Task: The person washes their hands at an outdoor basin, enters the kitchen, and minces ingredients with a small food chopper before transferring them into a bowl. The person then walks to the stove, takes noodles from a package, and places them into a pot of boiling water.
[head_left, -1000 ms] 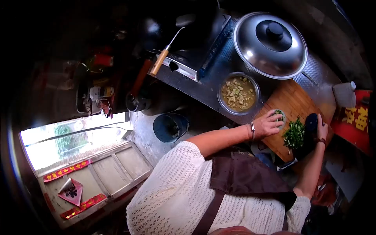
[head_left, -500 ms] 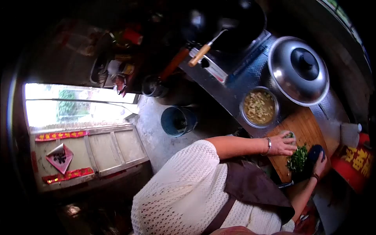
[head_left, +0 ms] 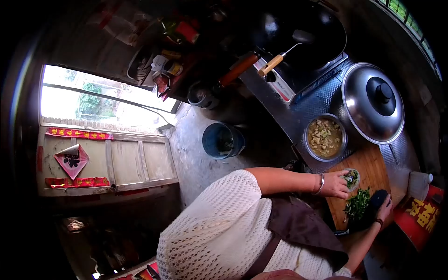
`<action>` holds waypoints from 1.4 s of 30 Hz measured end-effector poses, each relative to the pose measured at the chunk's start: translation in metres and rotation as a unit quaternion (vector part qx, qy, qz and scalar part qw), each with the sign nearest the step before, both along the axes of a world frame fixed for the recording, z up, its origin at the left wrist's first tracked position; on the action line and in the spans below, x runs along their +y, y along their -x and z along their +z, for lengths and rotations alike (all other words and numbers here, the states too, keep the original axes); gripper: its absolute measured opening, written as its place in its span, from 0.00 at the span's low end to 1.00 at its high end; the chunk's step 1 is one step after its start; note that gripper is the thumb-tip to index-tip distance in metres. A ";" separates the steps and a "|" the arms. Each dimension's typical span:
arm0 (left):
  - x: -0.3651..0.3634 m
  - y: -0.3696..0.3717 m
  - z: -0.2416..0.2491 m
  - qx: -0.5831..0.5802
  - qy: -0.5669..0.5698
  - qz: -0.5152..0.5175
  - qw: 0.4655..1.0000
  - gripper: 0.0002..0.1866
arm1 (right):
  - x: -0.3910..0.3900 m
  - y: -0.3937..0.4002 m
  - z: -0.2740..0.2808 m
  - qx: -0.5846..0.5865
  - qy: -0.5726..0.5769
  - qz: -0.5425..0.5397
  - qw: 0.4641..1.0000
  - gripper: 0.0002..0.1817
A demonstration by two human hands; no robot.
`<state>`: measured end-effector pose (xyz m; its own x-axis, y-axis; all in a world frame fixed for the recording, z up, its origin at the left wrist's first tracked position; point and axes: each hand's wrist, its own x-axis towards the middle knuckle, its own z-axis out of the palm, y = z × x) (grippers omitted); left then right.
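My left hand holds the edge of a small clear bowl with chopped greens inside, above a wooden cutting board. A heap of chopped green herbs lies on the board just below the bowl. Along the heap's right side, my right hand is closed on a dark, broad blade that looks like a cleaver; its handle is not clearly visible. Beside the board stands a metal bowl of diced pale food in liquid.
A large domed metal lid sits behind the board. Farther back, a wooden-handled spatula rests in a black wok. A red box and white container stand at right. A blue bucket is on the floor.
The camera view has shifted, so the surroundings appear farther right and lower. The small bowl shows more clearly at my left hand's fingers. My right hand still grips the dark blade by the herbs.
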<state>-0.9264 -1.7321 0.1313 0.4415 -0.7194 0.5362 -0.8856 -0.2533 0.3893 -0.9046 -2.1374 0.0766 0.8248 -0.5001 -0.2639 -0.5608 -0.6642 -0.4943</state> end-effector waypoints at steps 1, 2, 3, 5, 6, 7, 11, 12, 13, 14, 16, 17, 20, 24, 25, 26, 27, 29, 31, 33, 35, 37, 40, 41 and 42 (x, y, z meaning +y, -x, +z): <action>0.001 0.002 0.003 -0.011 0.045 0.008 0.999 0.04 | -0.006 -0.002 -0.001 0.005 -0.005 0.002 1.000 0.40; 0.003 0.004 0.003 -0.003 0.035 0.005 0.999 0.05 | -0.010 -0.005 -0.003 0.010 -0.009 0.005 1.000 0.40; 0.005 0.006 0.002 0.006 0.026 0.001 1.000 0.06 | -0.013 -0.009 -0.007 -0.004 -0.021 0.020 1.000 0.40; 0.009 0.011 0.000 0.019 0.016 -0.003 1.000 0.07 | -0.024 -0.012 -0.015 -0.029 -0.042 0.044 0.998 0.41; 0.011 0.011 -0.001 0.024 0.017 -0.006 1.000 0.07 | -0.006 -0.012 0.011 0.022 -0.034 0.032 0.999 0.41; 0.011 0.012 0.001 0.031 0.021 -0.014 0.999 0.08 | 0.021 -0.017 0.045 0.074 -0.023 0.013 0.997 0.42; 0.020 0.018 0.014 0.052 0.005 -0.028 0.998 0.10 | -0.032 -0.017 -0.007 -0.007 -0.017 0.016 1.000 0.39; 0.026 0.020 0.020 0.065 -0.004 -0.040 0.997 0.11 | 0.005 -0.013 0.039 0.055 0.034 -0.031 0.997 0.39; 0.030 0.024 0.020 0.066 -0.006 -0.046 0.997 0.11 | 0.051 -0.008 0.086 0.116 0.084 -0.079 0.987 0.38; 0.035 0.027 0.019 0.066 -0.008 -0.049 0.997 0.11 | -0.002 -0.003 0.028 -0.016 0.038 -0.024 0.999 0.37; 0.049 0.032 0.022 0.066 -0.027 -0.071 0.995 0.13 | 0.010 0.010 0.036 -0.044 0.058 -0.066 0.995 0.36; 0.057 0.032 0.022 0.058 -0.024 -0.078 0.995 0.13 | 0.015 0.016 0.034 -0.101 0.059 -0.065 0.991 0.37; 0.080 0.045 0.020 0.065 -0.006 -0.077 0.995 0.12 | 0.030 0.040 0.037 -0.192 0.045 -0.079 0.977 0.37; 0.120 0.062 0.020 0.127 -0.018 -0.040 0.991 0.13 | 0.074 0.091 0.052 -0.273 0.002 -0.114 0.955 0.30; 0.132 0.066 0.019 0.131 -0.012 -0.037 0.991 0.13 | 0.086 0.107 0.054 -0.272 -0.027 -0.138 0.952 0.27; 0.143 0.068 0.018 0.136 -0.006 -0.031 0.990 0.13 | 0.102 0.123 0.053 -0.296 -0.047 -0.150 0.942 0.26; 0.153 0.074 0.008 0.119 -0.019 -0.007 0.993 0.08 | 0.110 0.143 0.047 -0.293 -0.043 -0.137 0.945 0.24; 0.182 0.085 0.005 0.155 -0.071 0.005 0.985 0.04 | 0.141 0.179 0.044 -0.296 -0.095 -0.138 0.940 0.20; 0.214 0.098 -0.002 0.193 -0.117 0.030 0.974 0.04 | 0.174 0.212 0.033 -0.308 -0.122 -0.123 0.936 0.16; 0.246 0.116 -0.014 0.224 -0.150 0.064 0.961 0.08 | 0.211 0.239 0.037 -0.233 -0.184 -0.091 0.951 0.14; 0.275 0.141 -0.025 0.258 -0.157 0.148 0.942 0.07 | 0.246 0.254 0.036 -0.164 -0.196 -0.020 0.967 0.12; 0.303 0.167 -0.027 0.312 -0.136 0.238 0.910 0.05 | 0.277 0.264 0.027 -0.097 -0.255 0.070 0.959 0.10; 0.341 0.226 -0.063 0.128 0.011 0.422 0.897 0.08 | 0.308 0.283 0.006 0.025 -0.178 0.276 0.944 0.13; 0.355 0.251 -0.061 0.196 -0.019 0.455 0.869 0.09 | 0.317 0.285 0.002 0.086 -0.149 0.315 0.933 0.15; 0.369 0.274 -0.058 0.263 -0.047 0.482 0.834 0.10 | 0.325 0.286 -0.003 0.142 -0.117 0.350 0.918 0.16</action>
